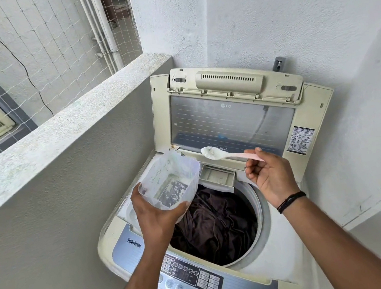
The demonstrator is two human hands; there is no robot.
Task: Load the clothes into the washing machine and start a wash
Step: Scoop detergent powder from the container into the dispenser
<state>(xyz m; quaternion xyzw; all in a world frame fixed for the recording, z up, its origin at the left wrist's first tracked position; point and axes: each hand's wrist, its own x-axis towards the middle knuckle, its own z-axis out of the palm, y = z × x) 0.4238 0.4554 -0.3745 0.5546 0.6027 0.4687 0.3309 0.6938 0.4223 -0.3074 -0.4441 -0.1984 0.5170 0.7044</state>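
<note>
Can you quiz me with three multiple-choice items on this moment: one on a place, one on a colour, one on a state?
1. Where are the dark clothes?
A. on the ledge
B. in the drum
C. in the container

2. What colour is the spoon handle?
A. pink
B. green
C. black

3. How is the washer lid?
A. shut
B. taken off
C. raised open

Answers:
1 B, fabric fills the drum.
2 A, the right hand pinches a pink handle, powder in the bowl.
3 C, it stands upright behind the drum, while the left hand holds the clear container.
</note>
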